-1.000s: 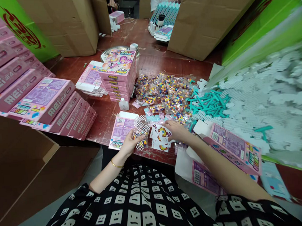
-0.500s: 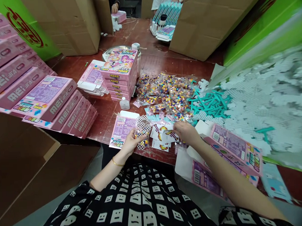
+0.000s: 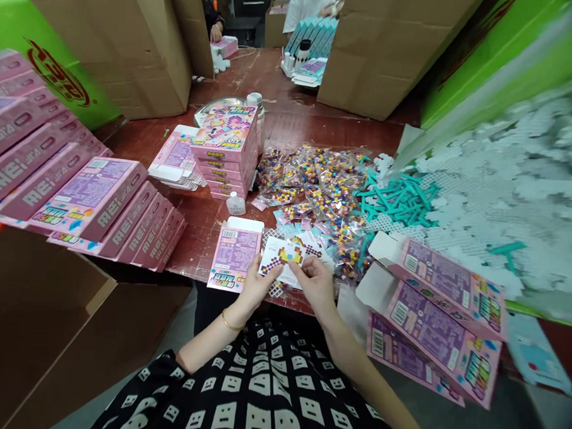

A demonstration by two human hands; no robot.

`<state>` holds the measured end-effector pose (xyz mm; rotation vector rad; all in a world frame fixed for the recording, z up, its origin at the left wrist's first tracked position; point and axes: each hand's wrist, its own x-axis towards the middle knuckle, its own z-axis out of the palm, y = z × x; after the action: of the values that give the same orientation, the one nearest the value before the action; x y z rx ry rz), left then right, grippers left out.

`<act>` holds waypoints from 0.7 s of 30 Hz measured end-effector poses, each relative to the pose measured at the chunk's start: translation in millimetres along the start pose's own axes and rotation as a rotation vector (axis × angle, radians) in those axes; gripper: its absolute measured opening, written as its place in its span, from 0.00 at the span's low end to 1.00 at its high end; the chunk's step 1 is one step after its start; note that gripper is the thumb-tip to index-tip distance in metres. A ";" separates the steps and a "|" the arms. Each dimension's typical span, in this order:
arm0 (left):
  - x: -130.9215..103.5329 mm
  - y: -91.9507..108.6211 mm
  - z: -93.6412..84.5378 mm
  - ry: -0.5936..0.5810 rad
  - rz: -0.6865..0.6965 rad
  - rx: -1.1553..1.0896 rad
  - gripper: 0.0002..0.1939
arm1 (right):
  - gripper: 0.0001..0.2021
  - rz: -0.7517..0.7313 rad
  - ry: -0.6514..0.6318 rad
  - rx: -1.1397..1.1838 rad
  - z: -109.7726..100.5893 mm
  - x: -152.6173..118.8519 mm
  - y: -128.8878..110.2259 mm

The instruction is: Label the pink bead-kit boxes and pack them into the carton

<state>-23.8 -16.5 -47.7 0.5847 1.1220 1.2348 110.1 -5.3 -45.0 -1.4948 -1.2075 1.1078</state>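
Observation:
My left hand (image 3: 255,290) is closed, its thumb pressing a white printed card (image 3: 271,245) with a pixel pattern against a white grid board (image 3: 276,290). The grid board is mostly hidden behind the card. On the card's right side, my right hand (image 3: 316,285) pinches the lower edge between thumb and fingers. More printed cards (image 3: 318,243) lie just behind it on the table. Left of my hands rests a flat pink-purple box (image 3: 235,254) with its white flap open. Beyond the cards is a heap of clear bags of coloured beads (image 3: 319,175).
Teal sticks (image 3: 399,200) and a pile of white grid boards (image 3: 484,199) spread to the right. Open pink boxes (image 3: 442,324) overlap at the right edge. Stacked pink boxes stand centrally (image 3: 224,154) and at left (image 3: 90,191). Two people sit across the table (image 3: 279,69).
My right hand has moved left, bringing a printed card over the grid board in my left hand. The bead bag seen there before is now hidden. The camera view has tilted slightly upward.

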 end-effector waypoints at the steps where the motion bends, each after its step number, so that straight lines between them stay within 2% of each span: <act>1: -0.5 0.4 -1.3 0.003 -0.017 0.008 0.29 | 0.25 -0.018 -0.021 -0.002 -7.1 4.0 -1.3; 3: 2.5 1.0 -4.4 0.015 -0.035 0.029 0.30 | 0.23 -0.061 -0.070 -0.052 -38.0 23.6 -11.0; 6: 14.0 1.8 -6.7 0.031 -0.032 0.045 0.31 | 0.17 -0.082 -0.041 -0.418 -111.7 79.4 -35.3; 8: 21.8 2.5 -5.6 0.027 -0.033 0.030 0.30 | 0.09 0.032 0.036 -0.794 -160.5 127.8 -48.6; 10: 27.1 3.4 -3.3 0.021 -0.040 0.010 0.29 | 0.03 0.132 0.081 -0.906 -192.9 177.0 -53.0; 11: 29.0 3.9 -2.0 0.022 -0.044 0.000 0.29 | 0.03 0.178 0.088 -0.928 -200.5 199.3 -51.4; 13: 32.1 5.1 0.5 0.047 -0.054 -0.025 0.31 | 0.05 0.247 0.087 -0.920 -199.5 235.5 -41.6; 15: 34.6 7.2 2.8 0.096 -0.064 -0.055 0.32 | 0.07 0.300 0.081 -0.890 -184.3 258.9 -26.6; 18: 37.3 12.5 6.1 0.141 -0.085 -0.104 0.31 | 0.10 0.319 0.091 -0.793 -160.1 274.4 -6.2; 21: 37.9 18.1 8.7 0.131 -0.119 -0.166 0.27 | 0.13 0.235 0.108 -0.624 -158.6 276.6 -1.7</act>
<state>-26.3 25.9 -42.0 0.3112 1.1337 1.2628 298.9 251.6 -40.2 -2.1843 -1.3993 0.8122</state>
